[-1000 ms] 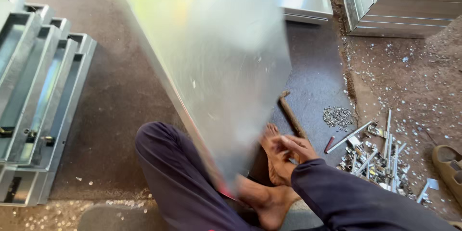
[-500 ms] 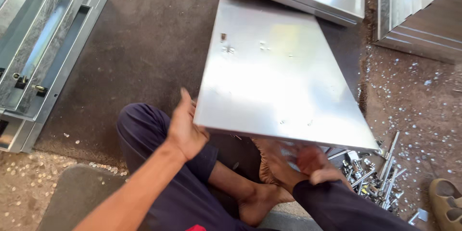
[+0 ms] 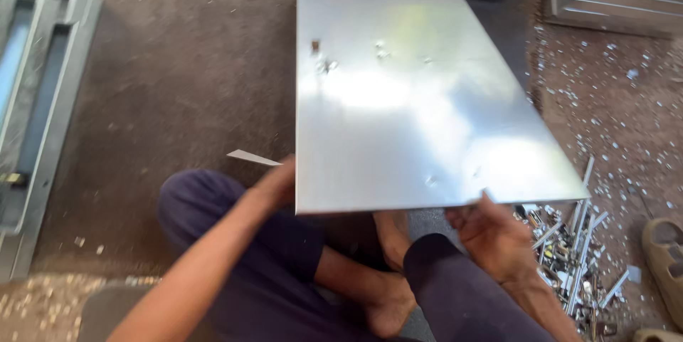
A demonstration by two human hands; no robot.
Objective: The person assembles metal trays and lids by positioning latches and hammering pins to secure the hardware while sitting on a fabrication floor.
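Dark, gritty floor (image 3: 178,86), metal scraps (image 3: 569,242) scattered right. Left hand (image 3: 274,187) grips the metal sheet (image 3: 405,100) at its near left corner; right hand (image 3: 491,232), fingers curled, holds the near edge over crossed legs.

I see a shiny silver-grey sheet (image 3: 420,93), bright with white glare and a faint yellowish tint near its top. The floor (image 3: 178,79) is dark brown, speckled with pale chips on the right. My trousers (image 3: 277,271) are dark navy. The frames (image 3: 35,100) at left are grey-blue. The sandal (image 3: 665,256) is tan.
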